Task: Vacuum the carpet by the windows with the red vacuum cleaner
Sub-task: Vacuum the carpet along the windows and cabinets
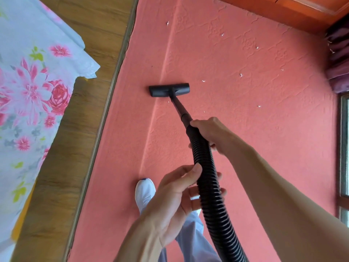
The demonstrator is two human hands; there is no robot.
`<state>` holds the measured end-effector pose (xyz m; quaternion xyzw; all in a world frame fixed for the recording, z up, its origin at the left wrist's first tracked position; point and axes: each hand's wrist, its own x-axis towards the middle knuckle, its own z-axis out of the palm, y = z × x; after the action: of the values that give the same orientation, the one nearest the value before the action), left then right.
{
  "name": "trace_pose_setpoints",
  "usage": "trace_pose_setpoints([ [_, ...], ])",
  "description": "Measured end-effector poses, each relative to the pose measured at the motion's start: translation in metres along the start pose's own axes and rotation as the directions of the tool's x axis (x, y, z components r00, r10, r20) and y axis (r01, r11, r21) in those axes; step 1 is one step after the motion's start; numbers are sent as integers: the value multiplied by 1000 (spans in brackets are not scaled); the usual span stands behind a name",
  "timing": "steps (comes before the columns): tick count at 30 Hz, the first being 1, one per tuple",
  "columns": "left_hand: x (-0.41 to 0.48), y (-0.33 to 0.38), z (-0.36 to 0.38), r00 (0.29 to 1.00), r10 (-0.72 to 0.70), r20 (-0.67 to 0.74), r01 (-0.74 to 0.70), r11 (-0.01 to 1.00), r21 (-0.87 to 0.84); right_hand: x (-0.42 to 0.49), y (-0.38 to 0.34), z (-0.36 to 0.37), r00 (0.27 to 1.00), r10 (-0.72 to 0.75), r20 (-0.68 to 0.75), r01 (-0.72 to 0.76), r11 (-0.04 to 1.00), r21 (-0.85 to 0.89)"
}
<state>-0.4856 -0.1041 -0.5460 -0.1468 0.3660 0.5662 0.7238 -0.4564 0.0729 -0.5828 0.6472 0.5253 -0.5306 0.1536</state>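
A black floor nozzle (168,89) lies flat on the salmon-red carpet (245,129), joined by a thin black wand (179,107) to a ribbed black hose (209,186) that runs down out of the frame. My right hand (207,132) grips the top of the hose where it meets the wand. Lower down, my left hand (177,193) holds the hose with its fingers curled round it. Several small white scraps (241,75) lie scattered on the carpet to the right of the nozzle. The red vacuum body is out of view.
A wooden floor strip (90,91) borders the carpet on the left, beside a bed with a floral sheet (30,87). My white shoe (145,193) stands on the carpet. A purple curtain (338,59) and a window frame (344,148) are at the right; orange woodwork (283,10) at the top.
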Motion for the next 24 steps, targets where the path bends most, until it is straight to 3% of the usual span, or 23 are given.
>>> trace_pose_setpoints([
  [3,-10,-1,0,980,-74,184,65,996,55,-22,5,-23,999,5,36,-1,994,-111],
  [5,-15,-7,5,965,-91,247,68,992,103,-37,17,-38,996,23,89,-15,996,-89],
  [8,-11,-22,15,964,-48,263,29,997,76,-49,37,-49,984,56,171,-92,974,209],
  [10,-6,-38,26,964,0,267,-3,1000,12,-48,48,-54,963,79,258,-195,864,465],
  [12,1,-51,40,963,32,268,-19,998,-54,-41,51,-61,952,81,294,-236,806,543],
  [20,34,-59,85,971,116,210,-81,982,-171,-13,18,-98,986,47,157,-92,951,296],
  [24,59,-64,115,989,140,44,-131,978,-163,3,4,-115,989,-25,143,-2,982,188],
])
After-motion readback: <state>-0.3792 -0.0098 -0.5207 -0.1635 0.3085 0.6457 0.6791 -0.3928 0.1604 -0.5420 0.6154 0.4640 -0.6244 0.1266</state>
